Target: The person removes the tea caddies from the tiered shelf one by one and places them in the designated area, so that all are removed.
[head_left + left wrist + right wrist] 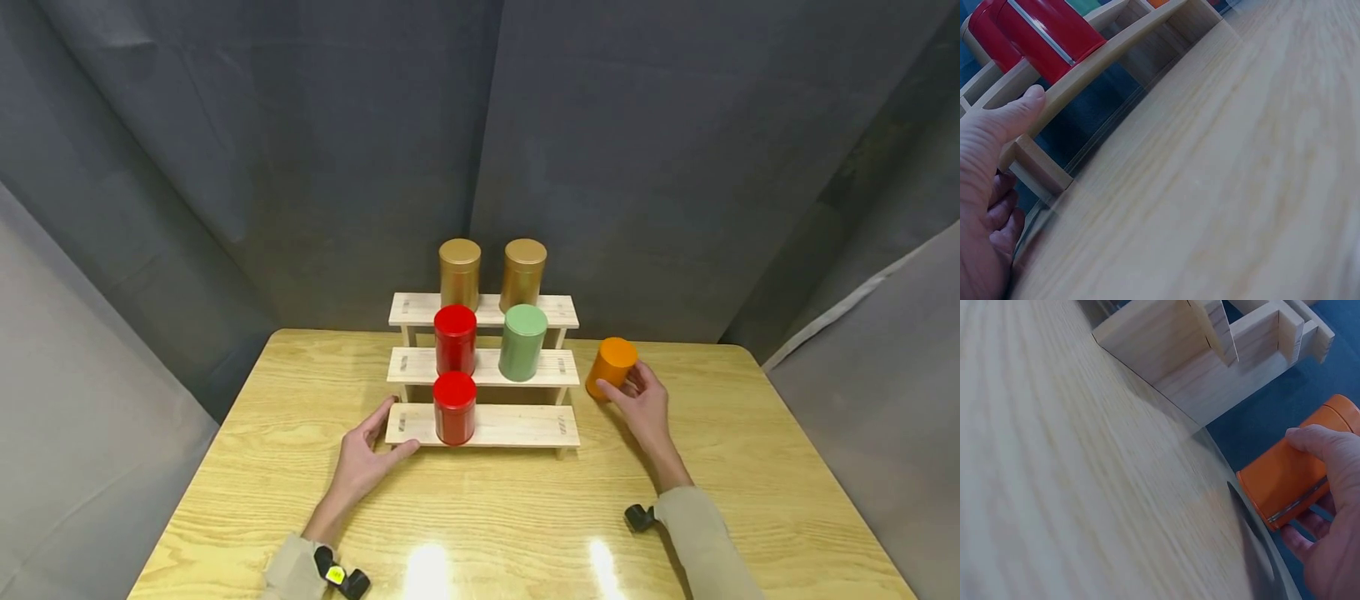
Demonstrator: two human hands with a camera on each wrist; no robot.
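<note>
My right hand (649, 410) pinches an orange tin (606, 373) between thumb and fingers, to the right of a three-step wooden rack (517, 425). In the right wrist view the orange tin (1288, 478) leans, its base close over the table with a shadow beside it. At the rack's left end, my left hand (362, 465) grips the lowest step, thumb at its front edge and fingers curled behind. One red tin (454, 417) stands left of centre on that step. Another red tin (454, 343) and a green tin (522, 348) share the middle step.
Two gold tins (459, 279) stand on the top step. The rack is near the back of a light wooden table (480, 517). Dark grey curtains (337, 167) hang behind it, and lighter cloth hangs at both sides.
</note>
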